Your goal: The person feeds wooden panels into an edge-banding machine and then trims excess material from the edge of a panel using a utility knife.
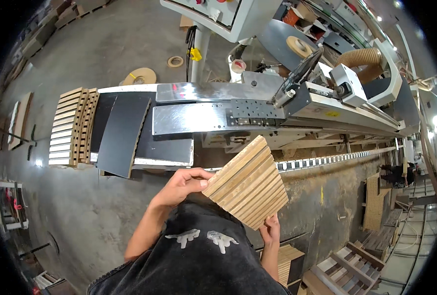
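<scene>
A light-brown slatted wooden panel (248,184) with parallel grooves is held up at a tilt in front of my body. My left hand (181,187) grips its left corner, thumb on the top face and fingers curled at the edge. At the lower right edge, my right hand (271,228) grips the panel, with part of its fingers hidden behind it. Beyond the panel stands a long machine with a flat metal infeed table (191,118) and a perforated metal plate (255,110).
Left of the machine, a dark board (122,132) rests on a white-edged table (171,160) beside a stack of slatted wooden pieces (71,130). A control box (223,17) stands above. Tape rolls (142,76) lie behind. A wooden pallet (346,270) sits at lower right.
</scene>
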### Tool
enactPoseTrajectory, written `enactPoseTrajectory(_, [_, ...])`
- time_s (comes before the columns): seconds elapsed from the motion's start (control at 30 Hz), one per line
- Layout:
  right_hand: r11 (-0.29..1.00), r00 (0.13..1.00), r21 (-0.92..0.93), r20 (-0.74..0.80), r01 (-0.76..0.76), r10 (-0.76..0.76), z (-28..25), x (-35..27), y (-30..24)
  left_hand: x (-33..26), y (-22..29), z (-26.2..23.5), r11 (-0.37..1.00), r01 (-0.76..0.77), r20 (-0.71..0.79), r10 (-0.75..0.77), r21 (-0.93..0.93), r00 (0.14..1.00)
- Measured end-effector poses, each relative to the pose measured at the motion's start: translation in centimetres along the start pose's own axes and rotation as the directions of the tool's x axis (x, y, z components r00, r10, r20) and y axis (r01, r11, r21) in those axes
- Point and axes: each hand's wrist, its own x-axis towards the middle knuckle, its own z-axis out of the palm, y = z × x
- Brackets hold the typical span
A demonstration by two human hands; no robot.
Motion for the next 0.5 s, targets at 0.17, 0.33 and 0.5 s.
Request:
enactPoseTrajectory(0.17, [0.998,0.999,-0.038,0.027,0.048,-0.047,-0.1,-0.1,-0.8,-0.6,0.1,0.9,0.999,-0.047,0.072,0.045,0.023,0.996])
enactPoseTrajectory(0.33, [0.996,0.997,-0.057,0.041,0.068,-0.066,-0.8,-0.3,-2.1,-0.9,0.5,2.0,1.0,0.001,0.054,-0.002,0.018,0.999])
enactPoseTrajectory(0.5, [0.99,0.99,-0.044,0.042,0.135,-0.134,-1.5,0.1,-1.6,-1.2,0.3,2.4,0.976,-0.07,-0.027,0.077,0.208,0.997])
